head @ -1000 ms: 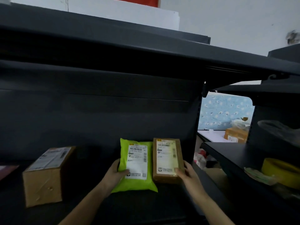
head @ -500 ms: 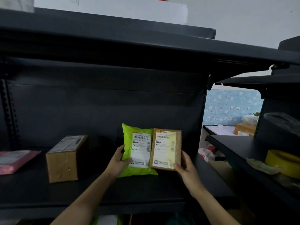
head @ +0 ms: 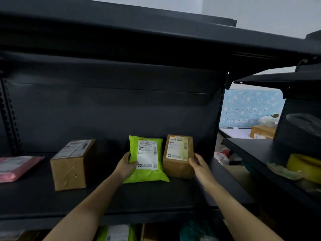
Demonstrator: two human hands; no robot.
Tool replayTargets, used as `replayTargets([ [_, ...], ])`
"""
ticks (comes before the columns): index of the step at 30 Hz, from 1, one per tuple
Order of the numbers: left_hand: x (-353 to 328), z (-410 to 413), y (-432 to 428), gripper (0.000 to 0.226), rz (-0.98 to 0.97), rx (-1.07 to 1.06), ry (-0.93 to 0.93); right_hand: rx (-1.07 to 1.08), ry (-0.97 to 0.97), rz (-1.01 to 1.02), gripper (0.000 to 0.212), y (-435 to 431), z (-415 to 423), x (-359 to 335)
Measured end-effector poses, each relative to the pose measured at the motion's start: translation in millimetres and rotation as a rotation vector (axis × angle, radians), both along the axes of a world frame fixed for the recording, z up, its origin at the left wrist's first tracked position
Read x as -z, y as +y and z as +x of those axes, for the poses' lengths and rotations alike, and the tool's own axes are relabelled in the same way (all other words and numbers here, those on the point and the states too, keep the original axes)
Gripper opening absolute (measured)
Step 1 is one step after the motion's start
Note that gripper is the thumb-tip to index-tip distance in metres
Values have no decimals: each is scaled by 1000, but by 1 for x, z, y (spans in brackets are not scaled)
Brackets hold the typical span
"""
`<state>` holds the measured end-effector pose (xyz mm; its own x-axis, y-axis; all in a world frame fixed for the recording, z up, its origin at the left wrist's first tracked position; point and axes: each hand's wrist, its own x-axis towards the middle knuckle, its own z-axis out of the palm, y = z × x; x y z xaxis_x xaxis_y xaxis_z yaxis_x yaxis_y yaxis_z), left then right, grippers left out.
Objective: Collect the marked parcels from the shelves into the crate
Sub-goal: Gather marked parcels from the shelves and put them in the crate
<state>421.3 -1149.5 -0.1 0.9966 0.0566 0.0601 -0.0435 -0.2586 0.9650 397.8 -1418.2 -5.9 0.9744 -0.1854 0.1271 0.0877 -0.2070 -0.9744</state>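
Pinching a lime-green plastic mailer bag (head: 147, 159) in the left hand (head: 126, 166) and clasping a small brown cardboard box (head: 178, 153) in the right hand (head: 199, 165), a person has both parcels on the black metal shelf (head: 139, 197), apparently not yet crated.

left hand (head: 126, 165): raised ahead at mid-frame, palm turned inward, thumb laid across the front of the green mailer (head: 149, 176), fingers wrapped behind its left edge; grips it.
left forearm (head: 86, 206): bare, rising from lower left toward centre, wrist straight.
right hand (head: 199, 164): level with the left, thumb on the front lower right corner of the brown box (head: 175, 168), fingers curled round its right side; holds it.
right forearm (head: 231, 206): bare, rising from lower right toward centre.
hands apart, not touching.
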Motion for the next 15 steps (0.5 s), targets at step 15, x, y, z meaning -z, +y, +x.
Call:
replayTargets([
  [15,-1,-31,-20,49,585,-113,-292,100,-4,-296,50,-16,-25,13],
])
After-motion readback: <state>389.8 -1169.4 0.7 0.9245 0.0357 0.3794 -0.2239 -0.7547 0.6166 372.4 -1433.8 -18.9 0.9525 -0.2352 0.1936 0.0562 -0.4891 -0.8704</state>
